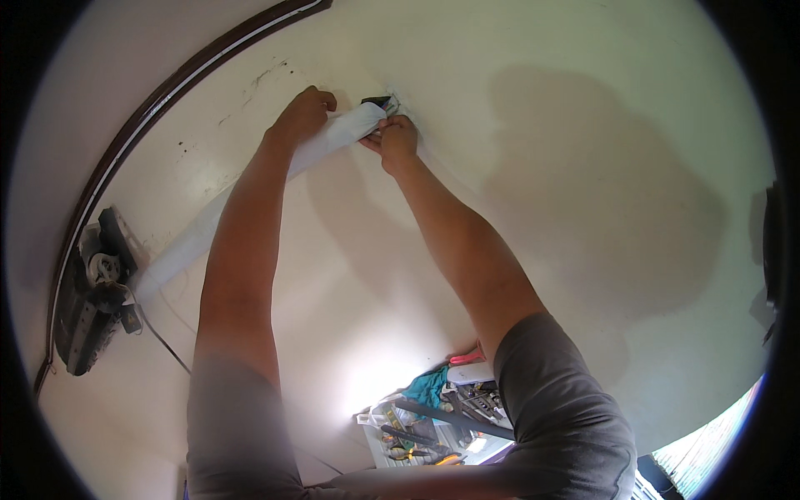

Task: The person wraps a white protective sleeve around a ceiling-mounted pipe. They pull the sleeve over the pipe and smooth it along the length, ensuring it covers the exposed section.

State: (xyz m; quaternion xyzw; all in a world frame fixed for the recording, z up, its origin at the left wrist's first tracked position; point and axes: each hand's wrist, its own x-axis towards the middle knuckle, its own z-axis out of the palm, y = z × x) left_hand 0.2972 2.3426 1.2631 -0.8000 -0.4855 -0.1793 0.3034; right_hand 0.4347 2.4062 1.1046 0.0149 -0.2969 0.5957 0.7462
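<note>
A long white wrapped pipe (333,137) slants along the pale wall, rising to the right. Its upper end meets a dark hole (377,102) with rough edges. Just above the pipe, near that end, is my left hand (307,115); its fingers are curled, and what they hold, if anything, is hidden. My right hand (398,143) grips the pipe's upper end from below and to the right, thumb and fingers closed beside the hole. Both arms reach up, bare below the dark sleeves.
A dark bracket with a motor-like part (100,271) hangs at the pipe's lower left end, a black cable (162,340) trailing from it. Dark trim (125,142) curves along the upper left. Below lies a tray of tools (377,442) with a teal cloth (427,387).
</note>
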